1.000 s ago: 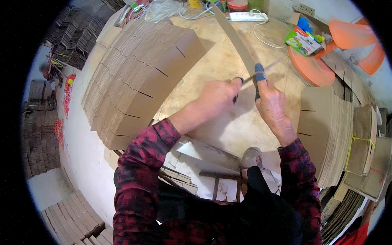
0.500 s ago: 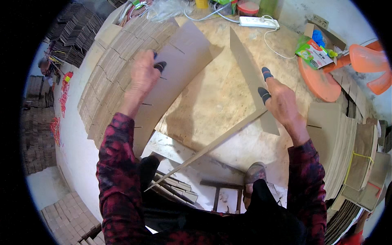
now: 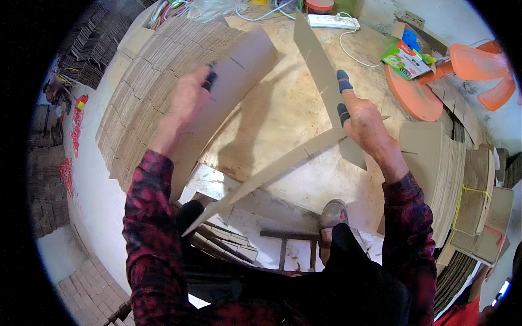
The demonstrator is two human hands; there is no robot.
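**Slotted cardboard strips being crossed over a stacked counter**

Round and tan, the counter (image 3: 283,114) is ringed with fanned piles of notched cardboard, with a white power strip (image 3: 331,22) and an orange plastic stool (image 3: 418,95) at its far side. Closed around the joint, the right hand (image 3: 364,122) pinches two interlocked divider strips (image 3: 321,92): one stands almost on edge, its long axis running away toward the far rim, while the other crosses it and slants down toward the person's lap, its tip pointing near-left. Curled shut, the left hand (image 3: 187,98) grips the top edge of a fresh strip (image 3: 228,92) lifted off the left stack (image 3: 141,92), lying diagonally. By my reading, the assembly is mid-build; next the fresh strip's slot must line up with a matching notch.
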